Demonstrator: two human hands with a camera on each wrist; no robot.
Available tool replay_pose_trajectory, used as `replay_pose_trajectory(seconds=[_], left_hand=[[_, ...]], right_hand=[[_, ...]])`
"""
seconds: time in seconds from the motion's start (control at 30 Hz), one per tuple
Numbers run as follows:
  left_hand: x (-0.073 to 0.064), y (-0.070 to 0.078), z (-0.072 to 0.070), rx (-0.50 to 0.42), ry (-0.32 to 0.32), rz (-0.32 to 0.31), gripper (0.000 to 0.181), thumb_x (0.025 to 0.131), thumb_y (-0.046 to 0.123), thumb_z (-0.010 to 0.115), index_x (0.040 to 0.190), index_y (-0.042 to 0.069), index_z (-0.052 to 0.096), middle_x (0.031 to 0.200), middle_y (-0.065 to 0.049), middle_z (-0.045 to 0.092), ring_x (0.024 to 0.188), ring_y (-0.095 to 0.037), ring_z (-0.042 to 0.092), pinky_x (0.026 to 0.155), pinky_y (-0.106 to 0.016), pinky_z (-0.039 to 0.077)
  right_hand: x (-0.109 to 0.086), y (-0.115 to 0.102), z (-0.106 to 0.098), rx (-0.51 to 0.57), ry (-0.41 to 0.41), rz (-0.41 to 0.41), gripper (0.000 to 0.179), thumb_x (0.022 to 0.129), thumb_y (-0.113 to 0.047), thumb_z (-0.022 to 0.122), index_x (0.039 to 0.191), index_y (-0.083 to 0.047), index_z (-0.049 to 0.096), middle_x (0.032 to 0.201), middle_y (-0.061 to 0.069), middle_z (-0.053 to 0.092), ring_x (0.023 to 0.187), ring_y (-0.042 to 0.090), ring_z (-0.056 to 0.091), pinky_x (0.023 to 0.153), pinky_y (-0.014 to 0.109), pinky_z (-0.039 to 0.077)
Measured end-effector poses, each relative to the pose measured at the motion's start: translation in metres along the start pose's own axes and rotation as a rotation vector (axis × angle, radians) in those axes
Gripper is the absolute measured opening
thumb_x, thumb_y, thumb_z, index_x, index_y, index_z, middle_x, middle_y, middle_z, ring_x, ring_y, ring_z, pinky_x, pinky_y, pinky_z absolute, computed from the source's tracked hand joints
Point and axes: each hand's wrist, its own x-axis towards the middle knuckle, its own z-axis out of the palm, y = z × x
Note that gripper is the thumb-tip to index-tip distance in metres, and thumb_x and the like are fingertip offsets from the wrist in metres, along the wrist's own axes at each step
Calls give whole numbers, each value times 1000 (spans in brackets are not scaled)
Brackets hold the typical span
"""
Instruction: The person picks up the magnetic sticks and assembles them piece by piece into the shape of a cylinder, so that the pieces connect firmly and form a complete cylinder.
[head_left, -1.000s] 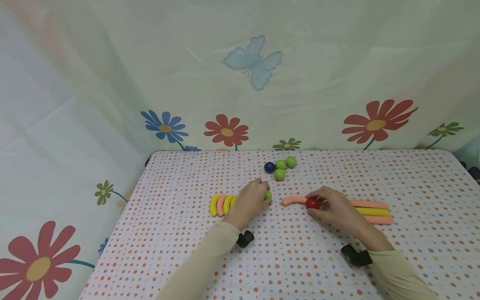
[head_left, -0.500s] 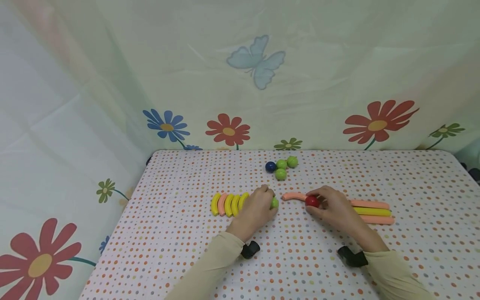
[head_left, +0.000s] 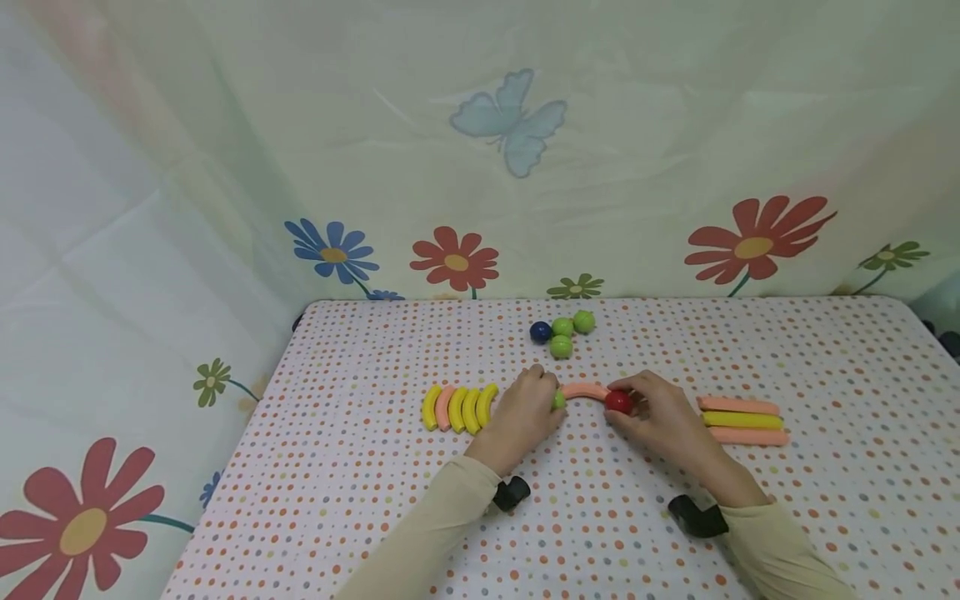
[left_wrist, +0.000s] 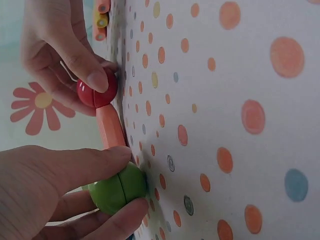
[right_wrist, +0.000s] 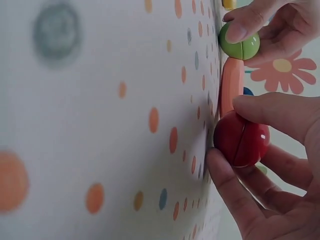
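My left hand (head_left: pixel 525 412) pinches a green ball (left_wrist: pixel 120 187) between thumb and fingers, low over the dotted tabletop. A red ball (right_wrist: pixel 242 139) is gripped in my right hand (head_left: pixel 663 417), a seam line running across it. Between the two balls lies a curved salmon-pink stick (head_left: pixel 585 390), one end at the green ball and the other at the red one. In both wrist views the stick (left_wrist: pixel 110 127) lines up with the balls, close along the table surface. In the head view my left fingers hide much of the green ball.
Several curved yellow and pink sticks (head_left: pixel 457 408) stand in a row left of my left hand. Straight pink and yellow sticks (head_left: pixel 742 421) lie beyond my right hand. Toward the back are a dark blue ball (head_left: pixel 540 332) and several green balls (head_left: pixel 562 347).
My left hand has slid right with the green ball, up to the curved stick's left end. My right hand, with the red ball, has shifted slightly left.
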Motion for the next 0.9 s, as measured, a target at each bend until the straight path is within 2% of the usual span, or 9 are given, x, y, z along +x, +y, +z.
replay_pose_trajectory(seconds=[0.2, 0.43, 0.6, 0.73, 0.9], left_hand=[[1, -3, 0, -6, -9, -10, 28, 95, 17, 79, 116, 0, 72, 112, -11, 64, 92, -15, 60, 73, -18, 51], [0, -6, -1, -60, -9, 1, 32, 95, 15, 79, 122, 0, 71, 116, -11, 64, 95, -13, 58, 76, -17, 51], [-2, -8, 0, -96, -11, 13, 34, 96, 16, 79, 125, 1, 69, 116, -10, 62, 93, -11, 55, 77, -17, 50], [-5, -9, 0, -131, -16, -3, 41, 95, 20, 81, 129, 2, 65, 118, -10, 59, 95, -11, 55, 80, -18, 50], [-15, -14, -3, -136, 33, -42, 56, 92, 27, 84, 136, 3, 59, 123, -11, 55, 102, -17, 56, 86, -25, 53]], right_hand=[[3, -1, -1, -15, -37, 14, 35, 89, -6, 83, 118, 8, 69, 98, 13, 66, 83, 23, 64, 69, 38, 56], [14, -4, -5, -13, -116, 27, 24, 100, -14, 71, 114, 6, 70, 93, 8, 69, 80, 19, 65, 70, 38, 55], [24, -7, -3, -13, -173, -15, 20, 99, -11, 72, 112, 3, 71, 96, 7, 67, 77, 14, 61, 66, 33, 52], [30, -13, 0, -21, -214, -23, 20, 97, -8, 73, 114, 2, 71, 91, 6, 64, 69, 13, 57, 60, 32, 49], [31, -16, 3, -83, -216, -7, 20, 98, -10, 74, 114, 1, 71, 86, 4, 62, 63, 12, 55, 58, 33, 46]])
